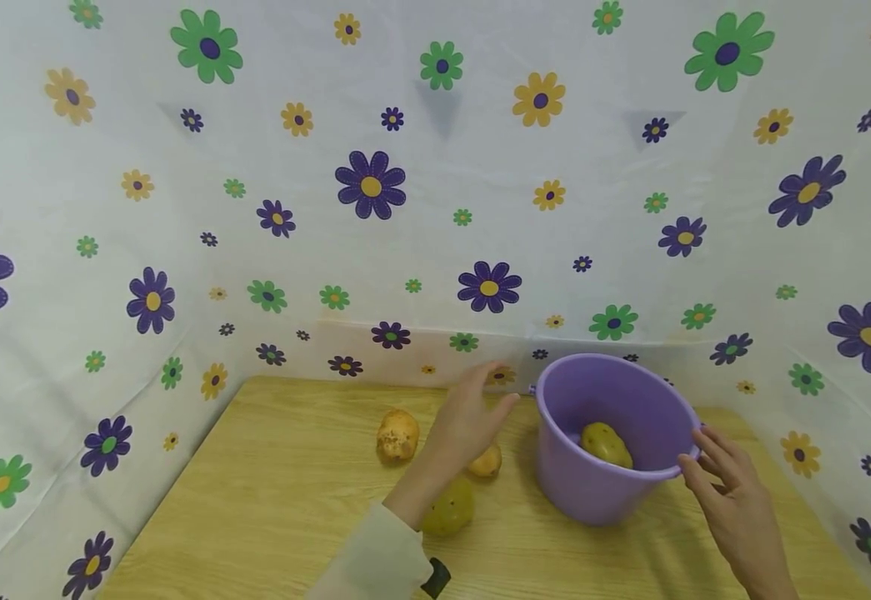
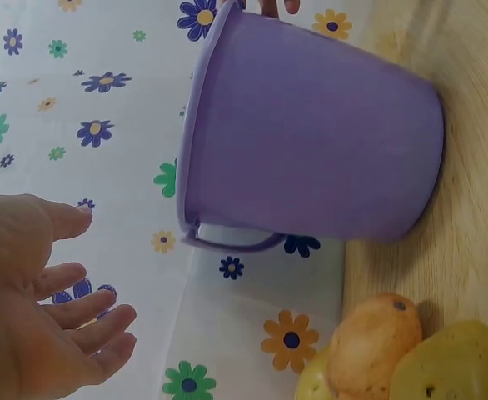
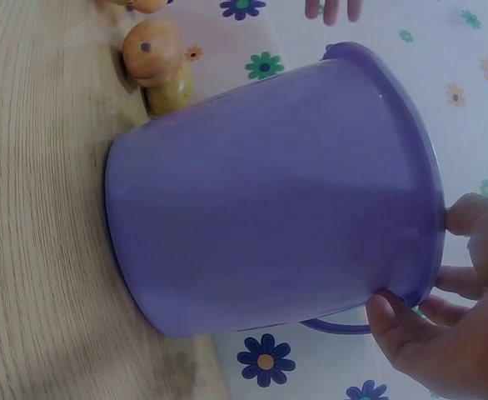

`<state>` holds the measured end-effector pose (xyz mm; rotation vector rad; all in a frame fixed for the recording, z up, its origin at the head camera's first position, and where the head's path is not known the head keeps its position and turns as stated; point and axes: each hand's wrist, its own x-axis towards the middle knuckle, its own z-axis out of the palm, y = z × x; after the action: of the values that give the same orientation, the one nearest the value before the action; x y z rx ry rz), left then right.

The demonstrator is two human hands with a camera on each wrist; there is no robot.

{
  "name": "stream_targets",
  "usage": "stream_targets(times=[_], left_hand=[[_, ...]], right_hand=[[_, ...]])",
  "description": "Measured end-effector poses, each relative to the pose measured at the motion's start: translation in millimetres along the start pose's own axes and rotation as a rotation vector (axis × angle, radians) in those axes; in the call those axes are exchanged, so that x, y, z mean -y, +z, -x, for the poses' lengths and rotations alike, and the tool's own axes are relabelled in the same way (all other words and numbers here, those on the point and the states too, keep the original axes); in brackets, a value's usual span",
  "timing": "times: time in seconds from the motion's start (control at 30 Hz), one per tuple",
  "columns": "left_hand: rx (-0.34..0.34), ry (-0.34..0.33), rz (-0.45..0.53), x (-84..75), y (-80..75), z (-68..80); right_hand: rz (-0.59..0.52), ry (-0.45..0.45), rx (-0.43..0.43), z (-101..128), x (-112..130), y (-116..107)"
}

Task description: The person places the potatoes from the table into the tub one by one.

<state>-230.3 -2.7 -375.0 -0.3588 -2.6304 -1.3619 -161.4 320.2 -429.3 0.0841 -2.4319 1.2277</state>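
A purple bucket (image 1: 593,492) stands on the table at the right, its mouth tilted toward the head camera. Inside it lies a yellow-green potato (image 1: 606,445). My right hand (image 1: 735,500) holds the bucket's right rim, fingertips against the edge, as the right wrist view also shows. To the left of the bucket my left hand (image 1: 468,421) hovers with fingers spread and holds nothing. Beneath that arm sits a larger yellow-green potato (image 1: 452,508), partly hidden by the wrist. A tan potato-like piece (image 1: 486,461) peeks out behind the hand, and a speckled tan one (image 1: 397,435) lies further left.
The wooden table (image 1: 277,500) meets a white flower-printed sheet (image 1: 435,250) at the back and along both sides. The bucket's handle (image 2: 240,243) hangs at the back, close to the sheet. A dark band (image 1: 436,577) shows at the left sleeve.
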Motion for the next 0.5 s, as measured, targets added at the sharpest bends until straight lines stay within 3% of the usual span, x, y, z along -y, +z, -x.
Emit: stream_targets(times=[0.2, 0.5], left_hand=[[-0.019, -0.028, 0.034, 13.7, -16.3, 5.6], [-0.071, -0.008, 0.011, 35.3, -43.6, 11.6]], right_hand=[[0.003, 0.004, -0.012, 0.1, -0.7, 1.0], [-0.002, 0.009, -0.014, 0.1, -0.9, 1.4]])
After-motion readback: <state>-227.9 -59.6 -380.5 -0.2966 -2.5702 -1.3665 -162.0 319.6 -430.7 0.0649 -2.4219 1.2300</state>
